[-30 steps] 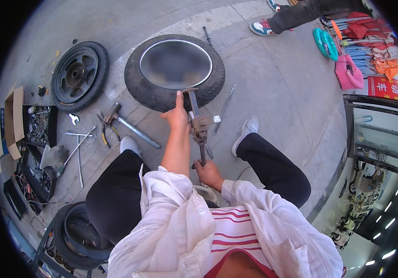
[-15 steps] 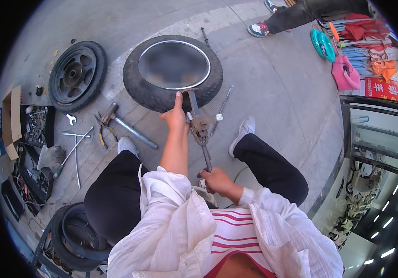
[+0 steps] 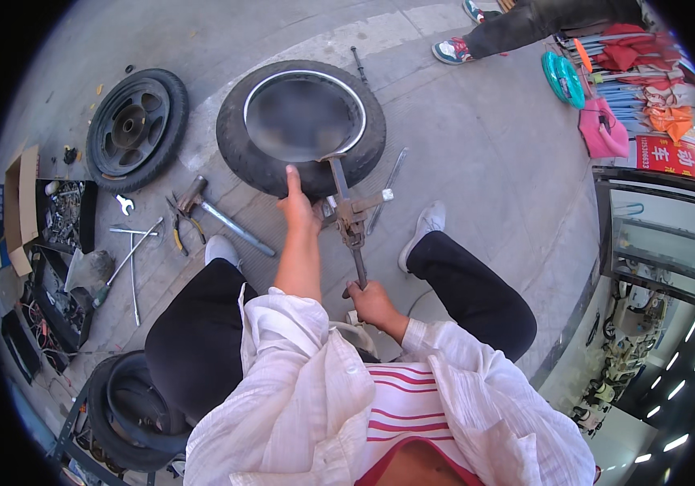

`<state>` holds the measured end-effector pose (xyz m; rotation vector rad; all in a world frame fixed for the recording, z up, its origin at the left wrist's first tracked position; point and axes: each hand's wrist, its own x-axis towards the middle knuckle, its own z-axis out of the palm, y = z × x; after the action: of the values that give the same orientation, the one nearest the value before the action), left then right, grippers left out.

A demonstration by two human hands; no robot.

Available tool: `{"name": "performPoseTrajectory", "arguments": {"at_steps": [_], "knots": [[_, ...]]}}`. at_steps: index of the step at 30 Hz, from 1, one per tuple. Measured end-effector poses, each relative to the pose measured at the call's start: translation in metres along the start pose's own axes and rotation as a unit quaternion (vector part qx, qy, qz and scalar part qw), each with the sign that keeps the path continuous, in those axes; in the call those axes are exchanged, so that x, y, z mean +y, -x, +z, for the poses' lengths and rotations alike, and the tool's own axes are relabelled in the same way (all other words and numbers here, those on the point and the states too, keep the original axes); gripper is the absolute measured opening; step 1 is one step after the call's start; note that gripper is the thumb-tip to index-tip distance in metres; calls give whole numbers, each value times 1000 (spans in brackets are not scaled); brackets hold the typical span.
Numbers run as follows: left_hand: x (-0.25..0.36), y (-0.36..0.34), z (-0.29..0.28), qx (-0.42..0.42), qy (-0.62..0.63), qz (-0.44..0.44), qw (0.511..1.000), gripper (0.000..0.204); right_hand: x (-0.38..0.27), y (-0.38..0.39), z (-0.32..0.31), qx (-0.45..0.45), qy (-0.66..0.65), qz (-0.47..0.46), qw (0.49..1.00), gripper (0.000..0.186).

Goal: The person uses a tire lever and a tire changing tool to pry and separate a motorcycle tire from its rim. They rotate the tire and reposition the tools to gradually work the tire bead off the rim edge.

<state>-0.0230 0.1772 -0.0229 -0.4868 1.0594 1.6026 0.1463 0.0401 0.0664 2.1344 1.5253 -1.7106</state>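
Observation:
A black tyre (image 3: pixel 242 138) with a silver rim lies ahead of me; its middle is blurred. A rusty metal clamp tool (image 3: pixel 350 212) has its hooked head at the rim's near edge. Beside the tool, my left hand (image 3: pixel 299 209) has its thumb raised against the tyre's near side; its other fingers are mostly hidden. My right hand (image 3: pixel 371 304) grips the tool's long lower handle. A steel bar (image 3: pixel 385 192) lies right of the tool, and a hammer (image 3: pixel 234 223) is on the ground at left.
A spoked wheel (image 3: pixel 127 130), pliers (image 3: pixel 179 233), spanner (image 3: pixel 125 202), T-wrench (image 3: pixel 133 267), toolboxes (image 3: pixel 60 287) and spare tyres (image 3: pixel 129 409) lie at left. A person's leg (image 3: pixel 517 34) is at upper right, near red flags (image 3: pixel 622 53), teal coils (image 3: pixel 566 79), a pink bag (image 3: pixel 602 130) and a glass door (image 3: pixel 663 235).
My left thumb has shifted down and left, away from the tool's head. My right hand and the handle have moved slightly right since a second ago.

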Motion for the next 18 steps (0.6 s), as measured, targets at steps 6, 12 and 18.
{"name": "performPoseTrajectory", "arguments": {"at_steps": [6,12,18], "knots": [[-3,1,-4,-2,-3,-19,1000,68,-1,-9,-7,18,56,-51,997,38],[9,13,20,-11,6,-20,1000,56,-7,27,-12,-29,15,-34,999,40],[6,12,24,14,6,-15,1000,54,-30,43,-25,-41,47,-1,998,41]]}}
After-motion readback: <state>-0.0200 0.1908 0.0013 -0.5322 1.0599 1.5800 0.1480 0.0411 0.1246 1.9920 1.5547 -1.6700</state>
